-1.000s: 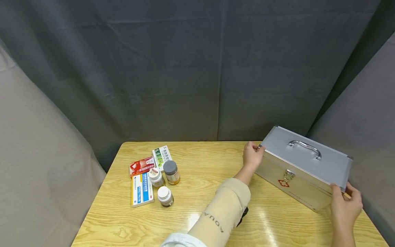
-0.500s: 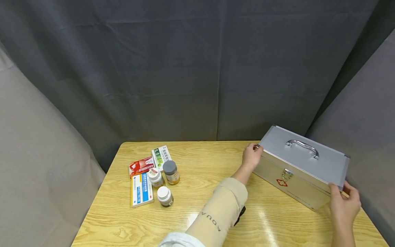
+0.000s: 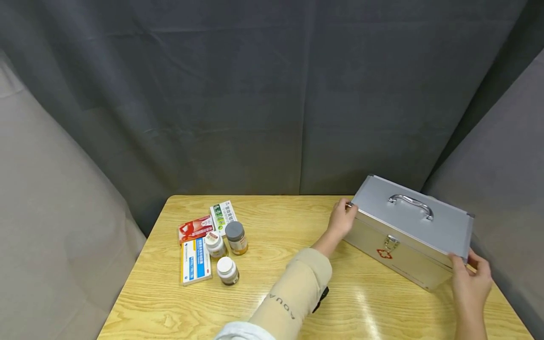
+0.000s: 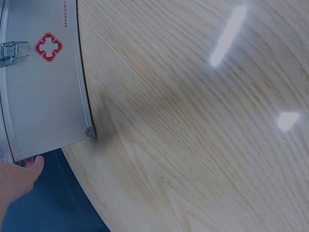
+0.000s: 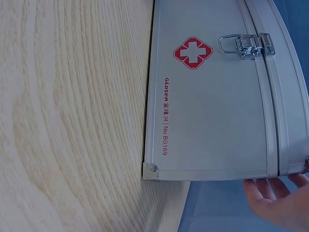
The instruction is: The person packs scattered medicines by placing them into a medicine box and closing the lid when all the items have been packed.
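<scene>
On the right of the table [image 3: 276, 222], the silver case [image 3: 407, 231] looks stiff, slick and fairly heavy, its opposite ends pinched near the lid by left hand [image 3: 341, 219] and right hand [image 3: 471, 281], though the handle [image 3: 411, 199] probably holds surer.

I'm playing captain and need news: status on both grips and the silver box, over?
Left grip, right grip on opposite ends of silver box. Lid closed. Bottles, packets apart to the left, not in the way.

Mid-frame, a passage over the wooden tabletop [image 3: 280, 224] is left between the grey-capped bottle [image 3: 236, 237] and the beige sleeve [image 3: 293, 285]; at right, the way is blocked by the metal first-aid case [image 3: 408, 233].
</scene>
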The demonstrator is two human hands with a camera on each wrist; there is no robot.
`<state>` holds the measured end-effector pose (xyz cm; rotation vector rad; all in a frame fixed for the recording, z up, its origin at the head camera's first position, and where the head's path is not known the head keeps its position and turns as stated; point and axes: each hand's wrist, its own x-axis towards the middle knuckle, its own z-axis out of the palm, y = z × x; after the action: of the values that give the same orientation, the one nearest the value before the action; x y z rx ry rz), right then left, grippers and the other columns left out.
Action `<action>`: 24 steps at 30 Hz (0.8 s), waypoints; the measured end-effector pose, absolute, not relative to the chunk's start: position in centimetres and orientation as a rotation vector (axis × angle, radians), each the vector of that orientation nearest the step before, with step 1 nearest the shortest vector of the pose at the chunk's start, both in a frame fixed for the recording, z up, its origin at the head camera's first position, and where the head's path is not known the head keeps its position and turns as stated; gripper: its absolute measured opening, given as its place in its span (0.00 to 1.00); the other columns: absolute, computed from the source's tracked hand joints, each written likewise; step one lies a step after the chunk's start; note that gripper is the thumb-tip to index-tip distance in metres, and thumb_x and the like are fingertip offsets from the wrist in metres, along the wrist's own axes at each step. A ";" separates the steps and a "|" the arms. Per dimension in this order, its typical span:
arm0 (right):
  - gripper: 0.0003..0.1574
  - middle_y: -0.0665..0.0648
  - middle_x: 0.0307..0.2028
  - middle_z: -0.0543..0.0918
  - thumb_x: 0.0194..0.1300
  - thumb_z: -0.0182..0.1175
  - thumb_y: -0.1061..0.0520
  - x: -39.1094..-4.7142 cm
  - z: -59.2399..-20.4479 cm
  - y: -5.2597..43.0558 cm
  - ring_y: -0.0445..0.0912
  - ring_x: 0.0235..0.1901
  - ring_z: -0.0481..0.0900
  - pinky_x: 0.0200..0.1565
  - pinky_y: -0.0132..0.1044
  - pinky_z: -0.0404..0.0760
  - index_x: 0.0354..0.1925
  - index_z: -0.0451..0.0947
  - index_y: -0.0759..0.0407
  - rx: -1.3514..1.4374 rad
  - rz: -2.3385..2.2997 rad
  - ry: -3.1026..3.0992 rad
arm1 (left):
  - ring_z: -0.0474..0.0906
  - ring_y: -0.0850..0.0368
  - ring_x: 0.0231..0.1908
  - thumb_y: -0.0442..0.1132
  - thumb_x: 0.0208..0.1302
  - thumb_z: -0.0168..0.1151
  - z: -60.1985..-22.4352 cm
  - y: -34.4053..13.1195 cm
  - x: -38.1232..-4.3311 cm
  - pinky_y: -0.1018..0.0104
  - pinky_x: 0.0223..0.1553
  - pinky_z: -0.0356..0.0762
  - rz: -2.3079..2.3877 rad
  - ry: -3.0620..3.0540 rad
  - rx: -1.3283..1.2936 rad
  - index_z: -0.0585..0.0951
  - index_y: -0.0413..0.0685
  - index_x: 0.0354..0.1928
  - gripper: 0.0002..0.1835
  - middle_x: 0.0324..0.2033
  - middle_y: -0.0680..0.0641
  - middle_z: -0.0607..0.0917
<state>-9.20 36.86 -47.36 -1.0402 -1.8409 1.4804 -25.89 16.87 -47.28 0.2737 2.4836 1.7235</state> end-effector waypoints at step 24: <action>0.33 0.46 0.47 0.72 0.50 0.69 0.49 -13.9 -60.9 47.0 0.35 0.32 0.73 0.22 0.23 0.72 0.55 0.73 0.47 -0.833 1.696 -1.758 | 0.68 0.58 0.38 0.49 0.63 0.48 -48.8 14.8 -24.7 0.68 0.37 0.68 1.782 2.587 0.225 0.71 0.52 0.42 0.12 0.40 0.54 0.71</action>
<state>-13.85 46.97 -60.87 -0.8328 -1.7576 1.6959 -24.68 14.78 -48.76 0.2247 2.5872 1.7818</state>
